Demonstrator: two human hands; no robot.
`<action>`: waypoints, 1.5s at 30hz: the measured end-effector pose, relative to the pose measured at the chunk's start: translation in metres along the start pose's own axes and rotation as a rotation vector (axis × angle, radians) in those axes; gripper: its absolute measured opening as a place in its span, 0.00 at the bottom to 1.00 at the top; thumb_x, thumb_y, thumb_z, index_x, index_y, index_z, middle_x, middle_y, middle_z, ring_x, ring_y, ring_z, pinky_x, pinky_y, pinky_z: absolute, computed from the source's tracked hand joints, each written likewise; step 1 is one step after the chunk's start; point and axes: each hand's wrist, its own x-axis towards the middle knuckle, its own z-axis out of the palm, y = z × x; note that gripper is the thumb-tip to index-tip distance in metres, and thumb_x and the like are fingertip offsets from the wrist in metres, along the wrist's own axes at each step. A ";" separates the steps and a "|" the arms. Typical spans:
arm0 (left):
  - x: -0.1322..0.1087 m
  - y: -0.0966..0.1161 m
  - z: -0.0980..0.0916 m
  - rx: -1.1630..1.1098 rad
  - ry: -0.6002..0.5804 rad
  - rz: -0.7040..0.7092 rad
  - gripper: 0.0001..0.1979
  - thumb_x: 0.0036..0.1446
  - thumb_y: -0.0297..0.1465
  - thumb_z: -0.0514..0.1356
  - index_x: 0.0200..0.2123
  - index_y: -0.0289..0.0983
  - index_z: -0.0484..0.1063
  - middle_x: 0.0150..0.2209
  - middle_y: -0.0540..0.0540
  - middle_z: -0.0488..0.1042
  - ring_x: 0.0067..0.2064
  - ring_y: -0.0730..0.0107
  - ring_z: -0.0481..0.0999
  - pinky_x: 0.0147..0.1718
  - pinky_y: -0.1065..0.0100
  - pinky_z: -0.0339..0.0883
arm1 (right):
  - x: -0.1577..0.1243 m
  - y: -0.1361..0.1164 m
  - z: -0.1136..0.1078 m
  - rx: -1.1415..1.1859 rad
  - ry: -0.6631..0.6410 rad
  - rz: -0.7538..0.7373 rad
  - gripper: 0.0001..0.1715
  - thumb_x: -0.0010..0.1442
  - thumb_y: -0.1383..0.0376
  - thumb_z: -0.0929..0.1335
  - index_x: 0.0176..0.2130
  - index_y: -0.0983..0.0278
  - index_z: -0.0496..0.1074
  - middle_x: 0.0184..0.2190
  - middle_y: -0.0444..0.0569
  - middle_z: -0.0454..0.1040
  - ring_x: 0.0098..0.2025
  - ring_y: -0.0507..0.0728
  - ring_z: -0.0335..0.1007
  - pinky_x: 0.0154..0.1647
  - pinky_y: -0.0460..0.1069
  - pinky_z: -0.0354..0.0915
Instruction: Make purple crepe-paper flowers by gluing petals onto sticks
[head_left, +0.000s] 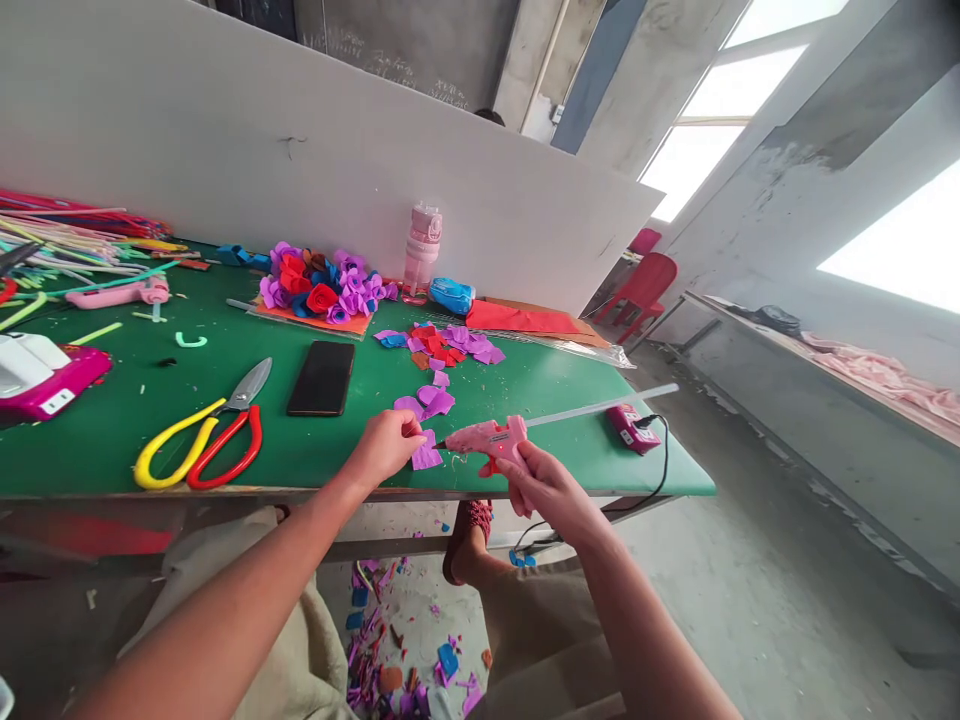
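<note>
At the near edge of the green table (570, 378), holding a pink glue gun (484, 437) in the right hand (551, 487) and pinching a purple paper petal (428, 457) in the left hand (384, 443), just beside the nozzle (441, 445). Judging by the made-up paper roses (322, 298) heaped far left, well advanced; judging by loose petals (480, 345) farther right, not yet finished.

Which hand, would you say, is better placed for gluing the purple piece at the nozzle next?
Probably the right hand: it holds the pink glue gun, pointing toward that purple piece; the left hand is at the piece's edge.
</note>
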 end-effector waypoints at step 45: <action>-0.002 0.003 -0.001 0.070 -0.060 -0.005 0.07 0.42 0.29 0.57 0.17 0.37 0.63 0.18 0.54 0.63 0.24 0.73 0.61 0.24 0.70 0.51 | 0.000 -0.018 0.019 -0.746 0.008 -0.206 0.13 0.64 0.57 0.57 0.34 0.62 0.62 0.23 0.43 0.65 0.24 0.53 0.57 0.26 0.46 0.51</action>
